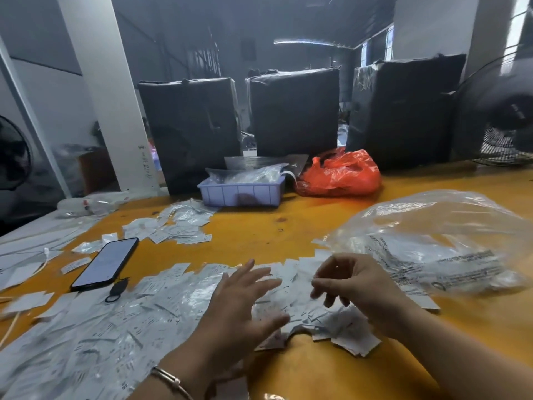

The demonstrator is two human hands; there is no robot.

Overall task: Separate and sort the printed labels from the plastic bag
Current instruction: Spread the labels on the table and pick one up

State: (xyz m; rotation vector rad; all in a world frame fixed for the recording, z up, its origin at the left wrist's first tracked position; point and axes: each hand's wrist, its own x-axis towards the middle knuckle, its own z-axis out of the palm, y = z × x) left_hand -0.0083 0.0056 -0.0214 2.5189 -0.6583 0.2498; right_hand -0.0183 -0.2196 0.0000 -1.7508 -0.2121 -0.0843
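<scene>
A wide spread of white printed labels (121,316) covers the near left of the orange table (288,226). A loose heap of them (331,327) lies between my hands. My left hand (245,304) hovers over the labels with fingers straight and spread, holding nothing. My right hand (354,287) hangs above the heap with fingers loosely curled and nothing visibly in them. The clear plastic bag (438,241), printed with dark text, lies crumpled just right of my right hand. A second patch of labels (178,223) sits farther back on the left.
A black phone (106,264) with a key tag lies left of my hands. A lilac tray (242,192) of clear bags and an orange plastic bag (340,174) stand at the back. Three black-wrapped bundles (294,111) line the far edge, with a fan (504,111) at right.
</scene>
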